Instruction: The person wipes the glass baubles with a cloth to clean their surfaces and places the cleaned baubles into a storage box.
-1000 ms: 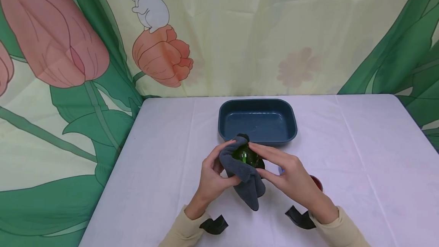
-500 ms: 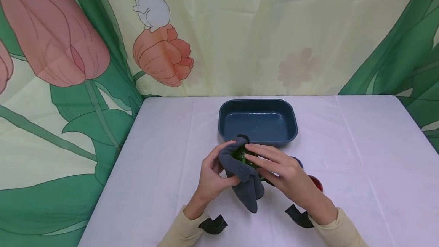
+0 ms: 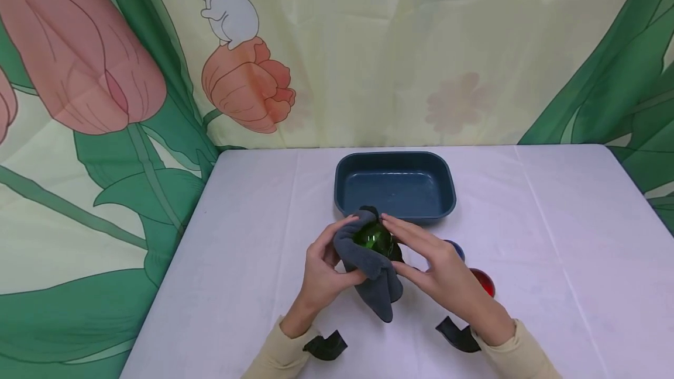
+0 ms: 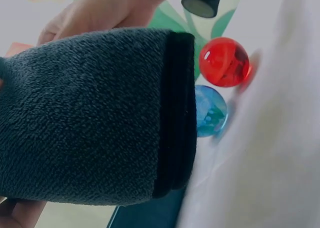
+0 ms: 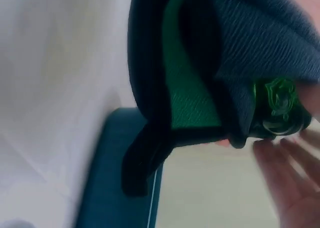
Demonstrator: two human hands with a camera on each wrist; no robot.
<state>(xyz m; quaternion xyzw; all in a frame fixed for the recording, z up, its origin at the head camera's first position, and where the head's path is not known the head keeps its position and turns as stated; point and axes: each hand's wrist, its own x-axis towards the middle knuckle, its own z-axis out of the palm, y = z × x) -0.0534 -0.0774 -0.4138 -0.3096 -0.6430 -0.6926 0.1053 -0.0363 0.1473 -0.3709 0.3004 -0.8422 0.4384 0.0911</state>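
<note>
My left hand (image 3: 323, 268) holds a folded dark grey-blue cloth (image 3: 380, 276) that wraps the left side of a shiny, see-through green ball (image 3: 372, 237). With fingertips at the ball's far edge and thumb at its near edge, my right hand (image 3: 447, 265) pinches it from the right. Cloth and ball are above the white table. In the right wrist view the green ball (image 5: 281, 102) shows a raised pattern beside the cloth's dark edging. From the left wrist, the cloth (image 4: 85, 118) fills much of the view and hides the ball.
A dark blue rectangular tub (image 3: 395, 186) stands just beyond the hands. To the right, a red see-through ball (image 4: 224, 62) and a blue see-through ball (image 4: 210, 111) lie on the white-covered table (image 3: 558, 262). A printed curtain (image 3: 368, 63) hangs behind.
Half a second ago my right fingers reached over the green ball; now they are back at its edges and more of it shows. The cloth stays in my left hand.
</note>
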